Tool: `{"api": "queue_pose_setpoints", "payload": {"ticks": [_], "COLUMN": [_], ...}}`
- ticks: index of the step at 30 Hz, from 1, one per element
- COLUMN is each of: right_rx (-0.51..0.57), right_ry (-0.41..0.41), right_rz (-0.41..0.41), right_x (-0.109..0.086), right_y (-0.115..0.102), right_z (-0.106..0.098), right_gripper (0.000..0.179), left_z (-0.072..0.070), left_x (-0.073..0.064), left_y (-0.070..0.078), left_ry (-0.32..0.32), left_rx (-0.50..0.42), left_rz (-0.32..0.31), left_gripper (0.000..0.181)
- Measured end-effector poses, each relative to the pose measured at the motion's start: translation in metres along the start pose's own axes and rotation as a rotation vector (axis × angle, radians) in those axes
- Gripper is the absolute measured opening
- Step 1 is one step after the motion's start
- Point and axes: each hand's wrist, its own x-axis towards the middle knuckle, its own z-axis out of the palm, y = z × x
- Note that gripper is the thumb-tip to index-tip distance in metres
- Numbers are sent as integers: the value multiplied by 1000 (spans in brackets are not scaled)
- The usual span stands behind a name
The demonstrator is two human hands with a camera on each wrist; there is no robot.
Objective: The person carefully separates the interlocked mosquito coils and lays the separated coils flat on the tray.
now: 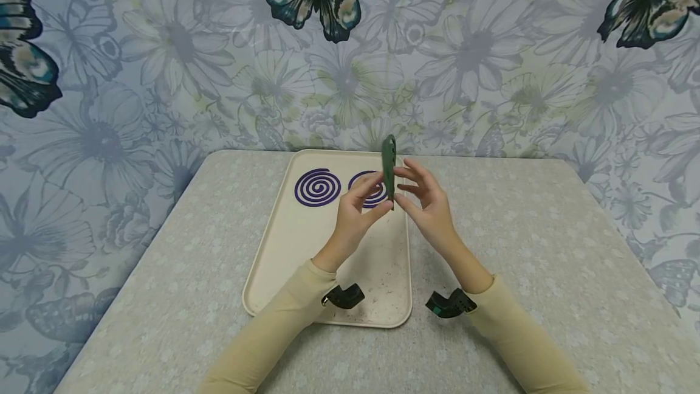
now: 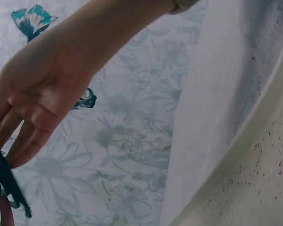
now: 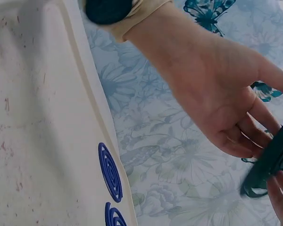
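A dark green mosquito coil (image 1: pixel 389 166) stands upright above the tray, turned nearly edge-on in the head view. My left hand (image 1: pixel 355 214) holds its left side with thumb and fingertips. On the opposite side, my right hand (image 1: pixel 429 208) grips it near the lower part, thumb low and fingers higher. Parts of the green coil (image 2: pixel 7 176) show at the lower left of the left wrist view. In the right wrist view the green coil (image 3: pixel 266 165) is at the right edge, its fine ring lines partly visible.
Below lies a cream tray (image 1: pixel 306 248) with dark specks. Two purple spiral coils rest at its far end: the left coil (image 1: pixel 318 188), and the right coil (image 1: pixel 356 181), partly covered by my left hand. Behind the patterned table (image 1: pixel 519 230) hangs a butterfly-and-flower cloth (image 1: pixel 350 90).
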Motion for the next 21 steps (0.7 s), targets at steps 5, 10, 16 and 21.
{"api": "queue_pose_setpoints", "payload": {"ticks": [5,10,16,21], "right_rx": [210,236,163,97], "right_ry": [7,-10,-27,-7], "right_rz": [108,140,167,135], "right_x": [-1,-1,-1,-4], "right_y": [-5,-5,-3,-1], "right_z": [-2,-4,-2,4], "right_gripper": [55,50,58,64], "left_z": [1,1,1,5], "left_x": [-1,-1,-1,-2], "left_y": [-3,-2,0,5], "left_ry": [-11,2,71,170], "left_rx": [190,271,112,-99], "left_rz": [81,125,35,-102], "left_gripper": [82,77,84,85]}}
